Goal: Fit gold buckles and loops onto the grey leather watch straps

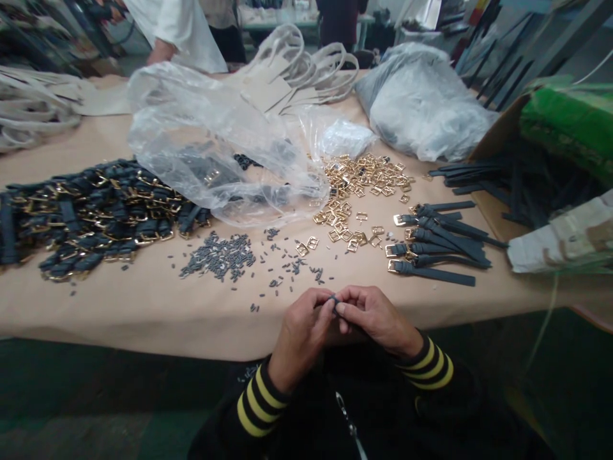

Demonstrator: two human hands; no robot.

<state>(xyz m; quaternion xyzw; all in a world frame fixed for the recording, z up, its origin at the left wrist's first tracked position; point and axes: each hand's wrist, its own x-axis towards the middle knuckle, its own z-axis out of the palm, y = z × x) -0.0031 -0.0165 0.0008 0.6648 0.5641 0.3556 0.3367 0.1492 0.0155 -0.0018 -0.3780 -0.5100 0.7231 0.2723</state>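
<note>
My left hand (306, 329) and my right hand (373, 316) meet at the front edge of the table. Between their fingertips is a small dark blue-grey strap piece (334, 302), pinched from both sides; most of it is hidden by the fingers. Just beyond my hands lie scattered small dark loops (295, 267), with a denser heap of loops (218, 255) to the left. Gold buckles (366, 176) are piled further back. To the right is a bunch of dark straps (438, 239) with gold buckles fitted at their left ends.
A large heap of buckled straps (96, 214) covers the left side. Crumpled clear plastic (225, 134) lies mid-table. Behind are pale looped handles (297, 70) and a full plastic bag (421, 102). At right, a box (500, 131) holds more straps. A person in white (184, 32) stands across the table.
</note>
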